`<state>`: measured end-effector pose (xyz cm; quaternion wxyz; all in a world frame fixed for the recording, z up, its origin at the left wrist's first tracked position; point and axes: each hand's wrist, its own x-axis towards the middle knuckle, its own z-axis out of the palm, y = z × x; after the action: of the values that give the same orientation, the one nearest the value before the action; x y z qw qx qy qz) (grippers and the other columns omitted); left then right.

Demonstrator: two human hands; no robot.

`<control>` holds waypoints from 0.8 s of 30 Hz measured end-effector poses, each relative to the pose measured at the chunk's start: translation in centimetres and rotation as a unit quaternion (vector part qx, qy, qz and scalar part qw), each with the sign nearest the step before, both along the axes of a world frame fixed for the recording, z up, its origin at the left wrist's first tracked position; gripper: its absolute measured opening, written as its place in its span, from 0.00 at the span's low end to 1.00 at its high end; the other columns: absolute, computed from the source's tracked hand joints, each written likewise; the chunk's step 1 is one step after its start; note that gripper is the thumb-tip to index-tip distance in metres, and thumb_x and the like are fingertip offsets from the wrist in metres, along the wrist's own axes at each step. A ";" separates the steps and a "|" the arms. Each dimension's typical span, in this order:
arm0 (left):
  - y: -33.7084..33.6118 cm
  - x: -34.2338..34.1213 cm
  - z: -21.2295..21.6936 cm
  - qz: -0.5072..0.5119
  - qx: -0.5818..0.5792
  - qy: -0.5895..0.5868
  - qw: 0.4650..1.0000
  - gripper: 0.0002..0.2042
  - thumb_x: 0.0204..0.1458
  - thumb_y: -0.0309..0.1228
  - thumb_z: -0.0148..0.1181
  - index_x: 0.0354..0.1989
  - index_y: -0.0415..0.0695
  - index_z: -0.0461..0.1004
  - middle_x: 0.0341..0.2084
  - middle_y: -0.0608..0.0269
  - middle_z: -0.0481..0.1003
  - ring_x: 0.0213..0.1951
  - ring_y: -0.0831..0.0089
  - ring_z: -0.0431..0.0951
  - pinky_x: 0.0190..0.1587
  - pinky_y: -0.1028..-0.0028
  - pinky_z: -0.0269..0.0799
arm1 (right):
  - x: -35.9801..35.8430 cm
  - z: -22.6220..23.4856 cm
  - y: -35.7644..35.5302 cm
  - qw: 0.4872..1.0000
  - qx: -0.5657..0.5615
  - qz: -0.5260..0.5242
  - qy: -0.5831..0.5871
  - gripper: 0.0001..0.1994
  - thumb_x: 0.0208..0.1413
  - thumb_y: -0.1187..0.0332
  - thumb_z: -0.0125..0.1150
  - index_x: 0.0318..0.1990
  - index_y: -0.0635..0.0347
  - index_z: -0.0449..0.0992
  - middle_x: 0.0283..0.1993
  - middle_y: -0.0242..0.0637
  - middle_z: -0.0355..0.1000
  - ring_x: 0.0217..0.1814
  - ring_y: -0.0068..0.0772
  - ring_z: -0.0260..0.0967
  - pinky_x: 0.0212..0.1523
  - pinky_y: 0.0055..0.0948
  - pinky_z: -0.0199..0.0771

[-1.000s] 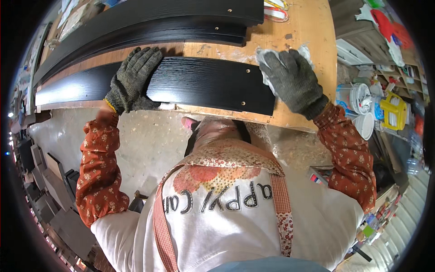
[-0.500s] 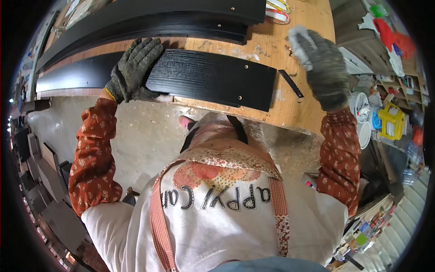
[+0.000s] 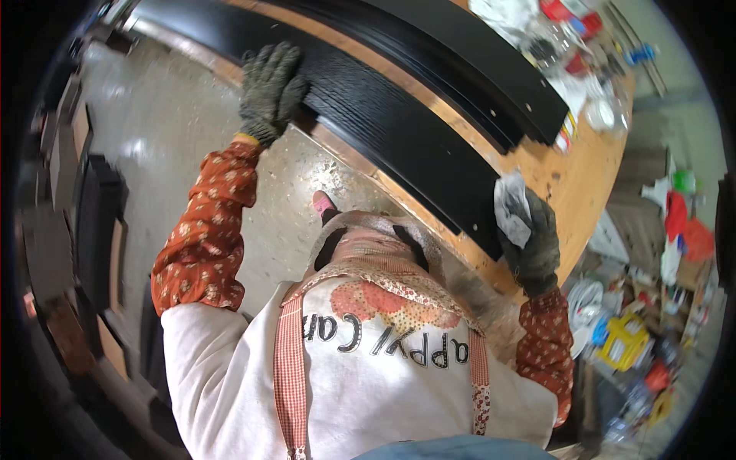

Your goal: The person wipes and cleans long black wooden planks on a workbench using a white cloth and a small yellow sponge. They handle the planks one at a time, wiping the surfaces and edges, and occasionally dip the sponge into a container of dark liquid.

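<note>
Gloves cover both hands. The left hand (image 3: 270,92) has its grip curled over the near edge of the black panel (image 3: 399,130), which lies along the near edge of the wooden table (image 3: 590,176). The right hand (image 3: 529,238) has its grip closed around a crumpled white rag (image 3: 512,205) at the panel's end. Wiping likely goes best with the left hand pinning the panel and strokes running along its length.

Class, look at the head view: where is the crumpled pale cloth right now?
The cloth is clutched in the gloved right hand, at the right end of the nearest black board, over the wooden workbench edge.
</note>
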<state>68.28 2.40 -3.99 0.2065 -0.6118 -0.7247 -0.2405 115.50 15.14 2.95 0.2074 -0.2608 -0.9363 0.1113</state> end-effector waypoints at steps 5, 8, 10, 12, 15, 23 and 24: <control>-0.5 0.1 0.5 0.020 0.011 -0.028 0.999 0.23 0.57 0.39 0.52 0.61 0.46 0.66 0.62 0.54 0.63 0.66 0.52 0.56 0.70 0.53 0.38 | -5.9 2.8 2.4 0.987 -0.041 0.049 -0.150 0.31 0.41 0.74 0.63 0.59 0.56 0.68 0.55 0.48 0.66 0.55 0.54 0.63 0.55 0.45 0.65; -1.4 -1.2 1.0 -0.028 -0.027 -0.043 0.998 0.23 0.57 0.39 0.53 0.60 0.46 0.66 0.62 0.54 0.63 0.66 0.53 0.56 0.70 0.54 0.41 | -11.1 6.2 1.8 0.986 0.033 0.137 -0.089 0.29 0.40 0.78 0.63 0.56 0.57 0.71 0.55 0.46 0.67 0.56 0.52 0.66 0.55 0.43 0.67; -1.9 -2.8 0.4 0.009 -0.006 -0.061 0.998 0.23 0.57 0.40 0.52 0.60 0.45 0.66 0.62 0.53 0.63 0.66 0.53 0.56 0.70 0.55 0.42 | -12.9 6.7 2.2 0.978 0.038 0.199 -0.056 0.29 0.40 0.78 0.64 0.56 0.56 0.70 0.55 0.46 0.68 0.54 0.52 0.68 0.53 0.43 0.70; -3.0 -5.1 -1.7 0.100 0.051 -0.057 0.992 0.21 0.56 0.39 0.54 0.57 0.44 0.68 0.59 0.52 0.66 0.64 0.53 0.59 0.69 0.57 0.47 | -14.0 4.2 2.6 0.961 0.061 0.233 -0.137 0.33 0.41 0.68 0.67 0.60 0.52 0.67 0.61 0.45 0.62 0.61 0.51 0.61 0.60 0.47 0.62; -3.2 -6.7 -2.0 0.033 0.070 -0.088 0.993 0.20 0.58 0.34 0.52 0.59 0.43 0.67 0.59 0.51 0.66 0.65 0.54 0.59 0.69 0.57 0.47 | -16.9 0.5 1.8 0.934 0.110 0.264 -0.212 0.37 0.38 0.59 0.68 0.62 0.47 0.66 0.66 0.45 0.55 0.67 0.53 0.52 0.66 0.49 0.53; -4.4 -6.2 -3.1 0.053 0.130 -0.142 0.980 0.30 0.44 0.26 0.57 0.61 0.45 0.66 0.61 0.52 0.64 0.66 0.53 0.58 0.69 0.55 0.48 | -40.1 1.2 1.8 0.912 0.046 0.408 -0.024 0.19 0.44 0.68 0.66 0.47 0.49 0.73 0.54 0.43 0.64 0.52 0.50 0.65 0.52 0.43 0.67; -4.4 -6.3 -3.4 0.047 0.131 -0.132 0.981 0.30 0.43 0.26 0.57 0.60 0.45 0.67 0.60 0.52 0.65 0.65 0.53 0.59 0.69 0.54 0.49 | -43.4 1.1 1.6 0.911 0.049 0.410 -0.007 0.17 0.44 0.70 0.65 0.44 0.48 0.72 0.52 0.41 0.65 0.51 0.48 0.65 0.51 0.42 0.68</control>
<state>62.02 -1.98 -7.41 0.1984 -0.5073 -0.7358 -0.4024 72.07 16.70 4.07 0.1498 0.1556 -0.9665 0.1390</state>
